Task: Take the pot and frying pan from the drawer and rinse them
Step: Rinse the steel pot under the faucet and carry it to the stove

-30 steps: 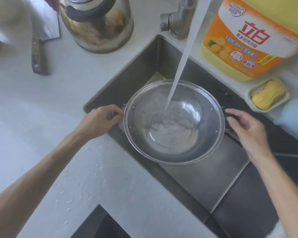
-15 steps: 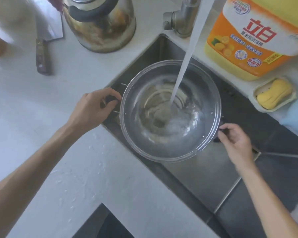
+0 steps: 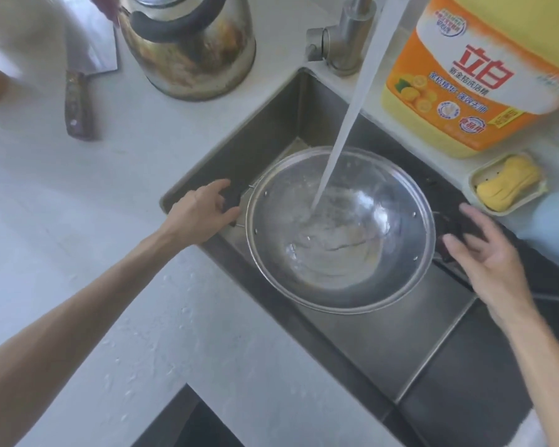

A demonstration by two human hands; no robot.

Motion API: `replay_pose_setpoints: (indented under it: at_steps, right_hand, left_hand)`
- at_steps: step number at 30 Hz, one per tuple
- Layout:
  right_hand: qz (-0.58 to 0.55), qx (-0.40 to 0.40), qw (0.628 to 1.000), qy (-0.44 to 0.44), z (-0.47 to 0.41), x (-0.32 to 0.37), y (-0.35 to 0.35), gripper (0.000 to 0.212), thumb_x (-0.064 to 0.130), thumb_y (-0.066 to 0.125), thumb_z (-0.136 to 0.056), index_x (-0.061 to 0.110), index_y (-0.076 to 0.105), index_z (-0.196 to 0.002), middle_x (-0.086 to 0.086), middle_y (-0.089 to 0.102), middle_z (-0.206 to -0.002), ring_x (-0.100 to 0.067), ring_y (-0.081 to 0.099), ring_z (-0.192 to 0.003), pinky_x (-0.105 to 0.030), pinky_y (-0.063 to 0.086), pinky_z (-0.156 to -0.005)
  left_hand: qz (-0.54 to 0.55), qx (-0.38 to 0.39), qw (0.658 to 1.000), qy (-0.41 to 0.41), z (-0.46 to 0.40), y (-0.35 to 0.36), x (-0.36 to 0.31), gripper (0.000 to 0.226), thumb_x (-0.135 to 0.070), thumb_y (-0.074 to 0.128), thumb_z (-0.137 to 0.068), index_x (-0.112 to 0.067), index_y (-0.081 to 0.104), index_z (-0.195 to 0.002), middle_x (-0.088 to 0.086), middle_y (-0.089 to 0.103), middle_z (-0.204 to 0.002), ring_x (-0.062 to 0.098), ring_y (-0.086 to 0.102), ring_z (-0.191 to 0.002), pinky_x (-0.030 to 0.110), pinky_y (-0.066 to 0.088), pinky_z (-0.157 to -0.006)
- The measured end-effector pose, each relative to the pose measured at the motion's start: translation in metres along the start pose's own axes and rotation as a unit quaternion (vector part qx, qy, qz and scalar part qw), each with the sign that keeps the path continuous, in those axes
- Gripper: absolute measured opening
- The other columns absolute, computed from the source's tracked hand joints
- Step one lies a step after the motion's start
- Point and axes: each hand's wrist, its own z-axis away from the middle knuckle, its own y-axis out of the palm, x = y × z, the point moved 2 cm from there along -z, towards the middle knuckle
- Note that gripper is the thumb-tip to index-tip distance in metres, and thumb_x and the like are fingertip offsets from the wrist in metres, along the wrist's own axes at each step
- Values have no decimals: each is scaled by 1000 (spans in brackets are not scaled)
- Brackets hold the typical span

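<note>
Pot (image 3: pixel 339 230): steel, two-handled, held inside the sink (image 3: pixel 271 124), under running water (image 3: pixel 346 124) that strikes its inner base; water pools within.

Knife (image 3: pixel 78 91): cleaver with dark wooden handle, lying on the white table (image 3: pixel 78 221), far left.

Kettle (image 3: pixel 188 46): tarnished steel, black handle, on the table behind the sink's left corner.

Left hand (image 3: pixel 204 211): grip clamped on the pot's dark left handle, fingers curled round it.

Faucet (image 3: pixel 346 37): steel, at the sink's back corner.

Right hand (image 3: pixel 484 253): fingers spread and apart, palm just beside the pot's right handle; whether it touches cannot be told.

Detergent jug (image 3: pixel 484 75): yellow and orange, behind the sink.

Soap (image 3: pixel 507 182): yellow bar in a pale dish, right of the pot.
</note>
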Motion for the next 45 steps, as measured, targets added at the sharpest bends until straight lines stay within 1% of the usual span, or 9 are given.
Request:
replay_pose_setpoints:
  at_steps: [4, 9, 15, 22, 28, 34, 37, 41, 45]
  right_hand:
    - [30, -25, 998, -44, -13, 15, -4, 52, 17, 66, -83, 36, 50, -128, 33, 64, -104, 7, 63, -94, -10, 47, -86]
    - [30, -42, 997, -64, -20, 6, 8, 34, 3, 69, -80, 33, 61, -92, 32, 68, -84, 8, 64, -82, -7, 47, -80]
    - [-5, -86, 996, -35, -23, -12, 11, 35, 0, 71, -76, 33, 62, -83, 31, 68, -76, 11, 63, -74, -5, 47, -75]
    - [-32, -112, 990, -75, -11, -16, 6, 44, -13, 66, -74, 29, 58, -83, 28, 68, -80, 10, 63, -77, -5, 46, -78]
    - [-21, -111, 984, -139, -2, -29, -3, 49, -24, 60, -72, 24, 57, -77, 19, 63, -97, -1, 63, -96, -16, 47, -90]
    - [15, -132, 969, -208, 3, -34, -7, 23, -14, 64, -73, 6, 58, -82, -13, 56, -124, -21, 56, -118, -27, 43, -102]
    - [5, -111, 981, -161, 5, -43, -6, 28, -22, 61, -73, 4, 60, -82, -16, 43, -142, -20, 49, -128, -31, 40, -106]
    - [12, -126, 991, -50, 10, -47, 16, 72, -31, 46, -71, 38, 67, -78, 31, 67, -96, 14, 61, -91, -6, 44, -87]
    - [-19, -67, 997, 19, -1, -66, 39, 77, -30, 42, -69, 44, 65, -72, 27, 67, -74, 10, 61, -72, -6, 46, -74]
  left_hand:
    - [30, -15, 999, -8, -18, -1, -3, 35, -49, 65, -75, -18, 65, -91, -1, 73, -85, 23, 67, -87, 44, 53, -82]
    - [4, -81, 997, -16, -31, -11, -3, 35, -43, 70, -77, -11, 59, -88, 6, 70, -89, 27, 64, -89, 43, 52, -78]
    - [-6, -86, 996, 19, -33, -15, -4, 38, -58, 62, -68, -24, 57, -86, 7, 70, -84, 32, 62, -82, 43, 52, -72]
    - [-47, -59, 991, 107, -36, -2, -14, 27, -27, 69, -82, -14, 52, -98, 1, 71, -84, 29, 64, -77, 32, 43, -65]
    - [187, 24, 978, 92, -47, 18, -13, 17, -11, 60, -88, -21, 54, -99, -16, 70, -76, -7, 61, -67, 19, 45, -72]
    - [452, 119, 884, -3, -46, 18, -28, 30, 1, 34, -89, -8, 62, -96, 8, 66, -85, 14, 67, -75, 25, 53, -77]
    - [413, 50, 908, 42, -45, 12, -29, 15, -8, 48, -95, -10, 63, -90, 6, 64, -77, 8, 65, -69, 18, 50, -71]
    - [359, 1, 926, 114, -36, -3, -32, 12, -11, 56, -92, -18, 65, -95, -5, 68, -72, 11, 65, -74, 20, 51, -79]
    - [318, -60, 938, 125, -23, -30, -36, 14, -11, 59, -90, -21, 69, -95, -5, 68, -70, 12, 65, -70, 27, 52, -80]
